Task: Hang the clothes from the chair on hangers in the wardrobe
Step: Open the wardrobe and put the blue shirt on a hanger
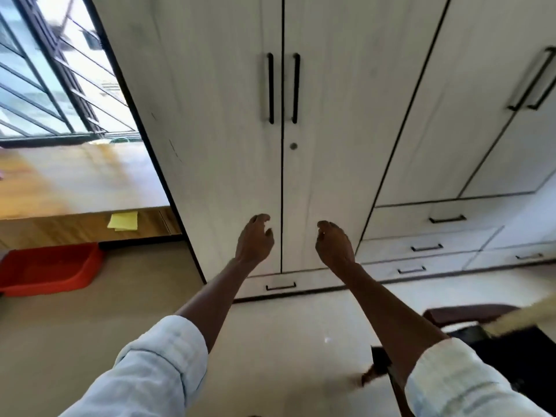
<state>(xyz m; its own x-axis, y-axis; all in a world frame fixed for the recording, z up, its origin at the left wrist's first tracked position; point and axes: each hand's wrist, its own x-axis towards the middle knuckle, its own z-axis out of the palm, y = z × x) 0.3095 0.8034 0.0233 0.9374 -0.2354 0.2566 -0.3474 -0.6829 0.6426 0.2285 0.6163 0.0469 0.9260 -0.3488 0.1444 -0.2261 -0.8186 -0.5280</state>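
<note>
Before shut wardrobe [331,145] | left hand [254,239], right hand [334,243] loosely curled, empty | red tub [48,269] left

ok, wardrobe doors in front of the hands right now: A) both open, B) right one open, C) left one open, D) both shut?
D: the two wardrobe doors meet along an unbroken centre seam with both handles side by side, and the left hand and right hand are raised in front of them, holding nothing and not on the handles.
</note>
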